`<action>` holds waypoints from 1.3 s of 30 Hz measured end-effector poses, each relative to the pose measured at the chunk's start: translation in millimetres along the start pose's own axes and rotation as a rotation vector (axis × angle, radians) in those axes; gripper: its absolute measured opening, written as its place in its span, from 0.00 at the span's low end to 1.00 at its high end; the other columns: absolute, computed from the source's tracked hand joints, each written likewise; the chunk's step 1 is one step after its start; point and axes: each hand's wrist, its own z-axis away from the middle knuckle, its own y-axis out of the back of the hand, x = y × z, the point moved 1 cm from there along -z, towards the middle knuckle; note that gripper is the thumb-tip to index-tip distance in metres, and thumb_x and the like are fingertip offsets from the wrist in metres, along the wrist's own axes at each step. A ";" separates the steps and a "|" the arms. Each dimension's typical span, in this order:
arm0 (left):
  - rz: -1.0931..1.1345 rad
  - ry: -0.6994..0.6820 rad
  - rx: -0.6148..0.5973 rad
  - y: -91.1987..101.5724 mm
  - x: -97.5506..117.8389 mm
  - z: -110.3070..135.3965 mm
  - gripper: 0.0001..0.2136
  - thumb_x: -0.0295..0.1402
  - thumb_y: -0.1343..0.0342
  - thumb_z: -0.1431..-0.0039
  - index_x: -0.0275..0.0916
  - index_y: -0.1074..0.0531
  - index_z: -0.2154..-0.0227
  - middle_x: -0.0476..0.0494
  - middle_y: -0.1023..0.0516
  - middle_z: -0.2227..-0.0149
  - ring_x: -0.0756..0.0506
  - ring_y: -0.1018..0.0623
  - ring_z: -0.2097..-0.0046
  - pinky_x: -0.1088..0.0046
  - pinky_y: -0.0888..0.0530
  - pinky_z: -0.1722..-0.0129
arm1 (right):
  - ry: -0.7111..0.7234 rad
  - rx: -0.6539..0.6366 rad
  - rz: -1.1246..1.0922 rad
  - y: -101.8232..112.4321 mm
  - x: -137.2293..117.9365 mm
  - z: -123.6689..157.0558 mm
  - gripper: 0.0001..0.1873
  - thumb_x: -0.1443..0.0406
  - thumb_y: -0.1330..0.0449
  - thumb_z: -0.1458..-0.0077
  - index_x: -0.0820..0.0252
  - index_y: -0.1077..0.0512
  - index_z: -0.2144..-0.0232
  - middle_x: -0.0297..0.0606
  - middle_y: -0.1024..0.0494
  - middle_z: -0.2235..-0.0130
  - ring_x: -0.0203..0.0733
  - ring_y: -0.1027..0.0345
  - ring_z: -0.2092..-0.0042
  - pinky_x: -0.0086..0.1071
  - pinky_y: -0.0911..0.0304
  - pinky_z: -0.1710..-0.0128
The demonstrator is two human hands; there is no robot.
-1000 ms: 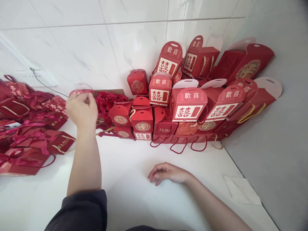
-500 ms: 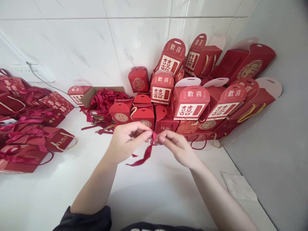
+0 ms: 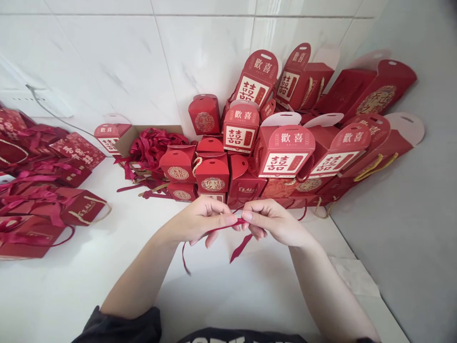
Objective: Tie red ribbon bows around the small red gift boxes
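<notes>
Between my two hands runs a dark red ribbon [image 3: 241, 248], pinched at its middle in front of me. My left hand [image 3: 203, 219] is closed on it, thumb against fingers, and one thin end dangles below that hand. My right hand [image 3: 271, 220] pinches the ribbon close beside the left fingertips, with a wider tail hanging beneath. Part of the ribbon is hidden behind the fingers. Just beyond my hands stand stacked red gift boxes [image 3: 247, 183] with rounded flaps and cord handles.
More red boxes [image 3: 285, 152] are stacked to the right against the tiled wall. A cardboard box [image 3: 124, 143] heaped with red ribbons [image 3: 157, 145] sits at the back left. Ribbon-tied boxes [image 3: 32, 233] cluster on the far left. A white tissue [image 3: 353, 276] lies at right.
Both hands have moved lower and slightly right, and their fingertips are closer together. The ribbon, which hung down from the fingers, now stretches sideways between them with tails on both sides.
</notes>
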 end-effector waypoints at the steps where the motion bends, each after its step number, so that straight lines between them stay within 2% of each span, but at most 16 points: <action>1: 0.002 0.001 -0.042 0.7 0.1 -0.7 0.20 0.50 0.45 0.42 0.35 0.23 0.66 0.53 0.31 0.88 0.56 0.42 0.91 0.82 0.47 0.93 | -0.004 0.004 0.006 1.6 -1.0 0.7 0.21 0.52 0.43 0.40 0.62 0.29 0.74 0.26 0.37 0.83 0.29 0.46 0.81 0.26 0.50 0.80; 4: 0.003 0.009 -0.138 2.1 0.5 -1.3 0.17 0.47 0.42 0.43 0.35 0.22 0.65 0.51 0.28 0.87 0.56 0.40 0.91 0.83 0.45 0.92 | -0.022 0.006 0.006 4.6 -4.2 3.2 0.23 0.50 0.49 0.37 0.62 0.31 0.74 0.26 0.39 0.84 0.28 0.51 0.82 0.25 0.54 0.82; 6: 0.011 0.031 -0.151 3.2 0.5 -0.5 0.16 0.45 0.40 0.45 0.36 0.22 0.64 0.51 0.27 0.85 0.56 0.37 0.90 0.83 0.42 0.91 | -0.031 -0.014 0.031 6.0 -6.8 6.1 0.22 0.50 0.50 0.36 0.61 0.30 0.68 0.27 0.37 0.81 0.29 0.48 0.80 0.24 0.52 0.81; 8: 0.003 0.070 -0.134 4.7 -0.1 1.0 0.16 0.44 0.37 0.48 0.36 0.21 0.63 0.51 0.27 0.85 0.56 0.37 0.90 0.84 0.42 0.91 | -0.038 -0.039 0.086 8.0 -9.3 10.4 0.17 0.51 0.43 0.41 0.59 0.30 0.60 0.29 0.34 0.76 0.31 0.42 0.76 0.24 0.46 0.79; 10: -0.012 0.111 -0.114 6.6 -0.8 2.8 0.17 0.44 0.35 0.51 0.37 0.22 0.62 0.51 0.27 0.85 0.55 0.37 0.90 0.84 0.43 0.92 | -0.037 -0.038 0.156 11.4 -11.3 15.4 0.18 0.55 0.36 0.47 0.56 0.31 0.57 0.31 0.32 0.71 0.33 0.39 0.73 0.26 0.40 0.77; 12: -0.020 0.143 -0.101 9.0 -1.2 4.6 0.19 0.44 0.34 0.52 0.38 0.23 0.60 0.52 0.27 0.86 0.55 0.38 0.91 0.84 0.43 0.92 | -0.021 -0.008 0.234 16.1 -12.7 20.1 0.16 0.57 0.34 0.48 0.56 0.30 0.58 0.32 0.30 0.69 0.33 0.37 0.72 0.26 0.38 0.75; 14: -0.029 0.176 -0.106 11.2 -1.0 6.1 0.21 0.43 0.34 0.52 0.39 0.24 0.57 0.53 0.28 0.86 0.55 0.38 0.91 0.84 0.42 0.92 | -0.011 0.034 0.306 21.2 -13.6 23.2 0.11 0.57 0.37 0.44 0.58 0.27 0.63 0.33 0.28 0.70 0.32 0.37 0.73 0.26 0.39 0.75; 18: -0.062 0.218 -0.185 10.6 -0.7 5.0 0.22 0.43 0.35 0.51 0.40 0.26 0.54 0.52 0.25 0.83 0.55 0.35 0.90 0.83 0.40 0.91 | -0.069 0.070 0.308 26.8 -13.0 23.4 0.16 0.54 0.42 0.40 0.60 0.28 0.72 0.34 0.26 0.75 0.31 0.38 0.77 0.26 0.43 0.79; 21: -0.001 0.130 -0.218 3.7 -1.6 -2.0 0.19 0.40 0.35 0.50 0.39 0.25 0.55 0.45 0.19 0.72 0.49 0.21 0.77 0.82 0.31 0.83 | -0.089 0.058 0.266 23.5 -11.8 19.7 0.17 0.54 0.42 0.40 0.60 0.29 0.73 0.35 0.26 0.74 0.34 0.34 0.74 0.27 0.38 0.76; 23: 0.077 0.030 -0.191 -2.0 -2.6 -8.2 0.15 0.40 0.37 0.46 0.37 0.25 0.59 0.41 0.18 0.66 0.47 0.18 0.68 0.80 0.27 0.75 | -0.090 0.024 0.251 19.1 -11.2 17.3 0.15 0.54 0.42 0.40 0.60 0.29 0.71 0.35 0.26 0.72 0.35 0.32 0.72 0.29 0.35 0.72; 26: 0.139 -0.028 -0.150 -8.0 -4.7 -14.4 0.12 0.40 0.42 0.41 0.34 0.23 0.66 0.40 0.18 0.67 0.47 0.18 0.68 0.78 0.25 0.71 | -0.053 -0.008 0.216 14.1 -11.7 16.0 0.12 0.55 0.41 0.40 0.59 0.31 0.65 0.34 0.27 0.68 0.35 0.32 0.68 0.29 0.32 0.68; 29: 0.185 -0.021 -0.147 -9.2 -5.5 -14.2 0.13 0.40 0.43 0.40 0.33 0.24 0.70 0.40 0.18 0.69 0.47 0.18 0.69 0.78 0.24 0.71 | -0.032 -0.033 0.232 12.4 -13.7 18.0 0.15 0.56 0.39 0.43 0.57 0.32 0.58 0.33 0.28 0.66 0.35 0.33 0.66 0.27 0.32 0.71; 31: 0.238 -0.019 -0.136 -8.8 -5.3 -12.3 0.13 0.40 0.43 0.39 0.33 0.24 0.70 0.40 0.18 0.70 0.47 0.18 0.70 0.77 0.23 0.71 | 0.022 -0.036 0.336 11.0 -15.9 19.7 0.19 0.57 0.35 0.46 0.55 0.33 0.54 0.34 0.27 0.63 0.36 0.32 0.64 0.29 0.31 0.68; 33: 0.297 -0.030 -0.112 -8.7 -5.5 -11.5 0.14 0.41 0.43 0.39 0.33 0.25 0.71 0.41 0.18 0.71 0.48 0.18 0.72 0.78 0.23 0.73 | 0.128 0.005 0.508 8.2 -18.1 20.5 0.22 0.61 0.34 0.47 0.54 0.34 0.51 0.36 0.25 0.56 0.39 0.31 0.58 0.31 0.31 0.59; 36: 0.451 -0.058 -0.087 -8.5 -7.5 -13.7 0.16 0.41 0.42 0.41 0.32 0.26 0.75 0.42 0.19 0.75 0.50 0.20 0.76 0.81 0.25 0.77 | 0.262 0.108 0.777 2.7 -17.9 19.7 0.16 0.66 0.43 0.38 0.53 0.34 0.48 0.38 0.25 0.51 0.40 0.30 0.53 0.33 0.34 0.54; 39: 0.741 -0.050 -0.086 -4.9 -10.2 -16.4 0.14 0.39 0.36 0.46 0.32 0.25 0.76 0.45 0.20 0.78 0.51 0.21 0.78 0.84 0.26 0.79 | 0.322 0.206 0.946 -0.5 -14.1 17.2 0.13 0.67 0.51 0.34 0.54 0.32 0.50 0.38 0.23 0.54 0.40 0.28 0.55 0.33 0.35 0.57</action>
